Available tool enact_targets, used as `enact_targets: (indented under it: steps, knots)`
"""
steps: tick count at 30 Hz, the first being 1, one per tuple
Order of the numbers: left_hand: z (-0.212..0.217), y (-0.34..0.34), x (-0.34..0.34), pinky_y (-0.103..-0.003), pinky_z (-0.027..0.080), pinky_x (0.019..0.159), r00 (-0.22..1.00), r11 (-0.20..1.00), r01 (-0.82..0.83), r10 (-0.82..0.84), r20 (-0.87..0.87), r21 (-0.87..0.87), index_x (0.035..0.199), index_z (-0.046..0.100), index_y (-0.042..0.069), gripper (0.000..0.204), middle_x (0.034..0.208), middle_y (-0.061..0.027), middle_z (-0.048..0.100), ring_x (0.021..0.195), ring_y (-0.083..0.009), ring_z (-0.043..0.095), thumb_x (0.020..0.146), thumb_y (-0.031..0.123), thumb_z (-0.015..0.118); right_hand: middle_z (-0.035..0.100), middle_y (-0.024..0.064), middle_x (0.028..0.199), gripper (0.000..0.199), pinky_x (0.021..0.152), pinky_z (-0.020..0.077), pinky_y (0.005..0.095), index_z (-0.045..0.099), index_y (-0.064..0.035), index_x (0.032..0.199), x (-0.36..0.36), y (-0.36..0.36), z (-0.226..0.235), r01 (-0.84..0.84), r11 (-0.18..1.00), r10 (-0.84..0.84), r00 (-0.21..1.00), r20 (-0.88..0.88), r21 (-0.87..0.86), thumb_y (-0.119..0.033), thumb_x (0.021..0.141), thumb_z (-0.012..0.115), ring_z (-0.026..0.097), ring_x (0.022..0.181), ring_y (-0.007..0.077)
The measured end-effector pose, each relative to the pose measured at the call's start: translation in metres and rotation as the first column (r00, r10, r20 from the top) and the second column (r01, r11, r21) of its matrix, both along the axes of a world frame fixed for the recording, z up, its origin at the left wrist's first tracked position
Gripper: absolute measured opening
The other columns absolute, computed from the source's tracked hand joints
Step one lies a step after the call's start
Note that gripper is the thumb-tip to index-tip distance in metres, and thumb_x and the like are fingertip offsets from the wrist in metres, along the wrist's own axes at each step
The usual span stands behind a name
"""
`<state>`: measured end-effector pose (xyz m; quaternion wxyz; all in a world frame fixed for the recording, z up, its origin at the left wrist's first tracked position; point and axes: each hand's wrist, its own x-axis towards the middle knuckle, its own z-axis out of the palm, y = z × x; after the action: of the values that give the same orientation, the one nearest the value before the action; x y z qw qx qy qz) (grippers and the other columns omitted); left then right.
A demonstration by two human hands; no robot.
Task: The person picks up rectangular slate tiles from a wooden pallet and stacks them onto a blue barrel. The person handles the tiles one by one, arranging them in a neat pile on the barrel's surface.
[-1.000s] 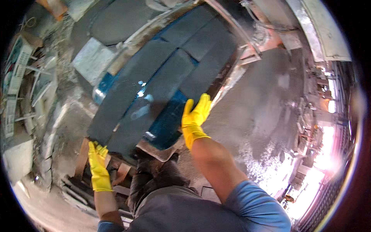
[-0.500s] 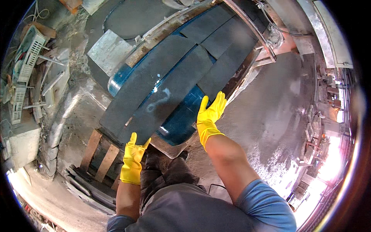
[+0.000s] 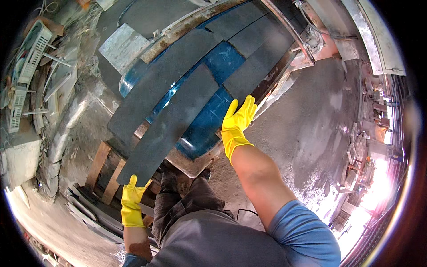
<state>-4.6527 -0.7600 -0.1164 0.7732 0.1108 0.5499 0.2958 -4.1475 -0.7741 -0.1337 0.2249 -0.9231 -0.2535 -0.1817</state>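
Long slab (image 3: 171, 122): runs from the lower left of centre up toward mid-frame, lying on the drum (image 3: 209, 120).
Left hand (image 3: 132, 200): lower left, at the slab's lower end (fingers touching its edge).
Right hand (image 3: 238, 122): centre, right of the long slab, flat against the short slab (image 3: 255, 71).
Other slabs (image 3: 164, 80): upper centre, side by side across the drum, left of and above the long one.
Wooden pallet (image 3: 104, 171): under the drum's lower left end.
Plastic crates (image 3: 29, 66): far left edge.
Concrete floor (image 3: 311, 133): right of the drum.
Metal frame (image 3: 307, 40): upper right, behind the drum.
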Motion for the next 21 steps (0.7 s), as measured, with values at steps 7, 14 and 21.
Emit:
enact_targets:
  steps: [7,14,21]
  knots:
    - [0.047,-0.050,-0.020,-0.049,0.069,0.083,1.000,0.999,0.002,-0.002,-0.020,0.040,0.143,0.059,0.001,0.054,0.131,-0.0128,0.070,0.106,-0.0304,0.076,0.097,0.017,0.082,0.055,0.0276,0.155,0.059,0.122,0.0352,0.0611,0.055,-0.0014,0.151,0.005,-0.004,-0.009,-0.018,0.998,0.015,0.998,0.059,0.056,-0.036,0.105,0.064,0.046,0.145,0.0545]
    - [0.029,-0.079,0.007,-0.046,0.070,0.079,0.997,0.985,0.046,-0.034,-0.072,0.167,0.136,0.064,-0.001,0.044,0.121,-0.0126,0.075,0.097,-0.0272,0.078,0.099,0.018,0.079,0.061,0.0284,0.147,0.059,0.112,0.0436,0.0655,0.062,0.0008,0.142,0.015,0.003,-0.021,-0.057,0.989,0.031,0.981,0.191,0.134,-0.040,0.100,0.069,0.056,0.131,0.0558]
    - [0.018,-0.097,0.006,-0.040,0.068,0.067,0.992,0.979,0.111,-0.099,-0.079,0.170,0.133,0.063,-0.004,0.039,0.113,-0.0173,0.076,0.084,-0.0307,0.078,0.102,0.018,0.074,0.051,0.0278,0.158,0.066,0.119,0.0357,0.0695,0.055,-0.0023,0.150,0.011,0.008,-0.020,-0.041,0.988,0.036,0.999,0.036,0.149,-0.045,0.101,0.066,0.046,0.145,0.0554]
